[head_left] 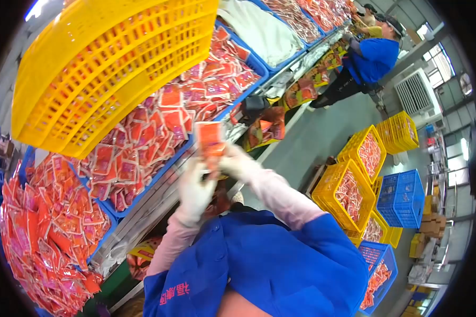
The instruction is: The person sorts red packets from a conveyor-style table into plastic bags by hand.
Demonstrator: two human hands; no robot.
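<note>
Left hand (193,191) and right hand (240,162) are clamped on red packets (210,138), count blurred. Edges best kept square, lightly pinched; blue bin (159,176) at ten o'clock avoided.

My royal-blue top (301,259), small round buttons (216,229) down its front, pinkish-red characters (174,292) across my left chest, pale pink sleeves (285,198) along both my forearms, whitish gloves (190,203) covering my left hand (194,187) and right hand (240,162).
</note>
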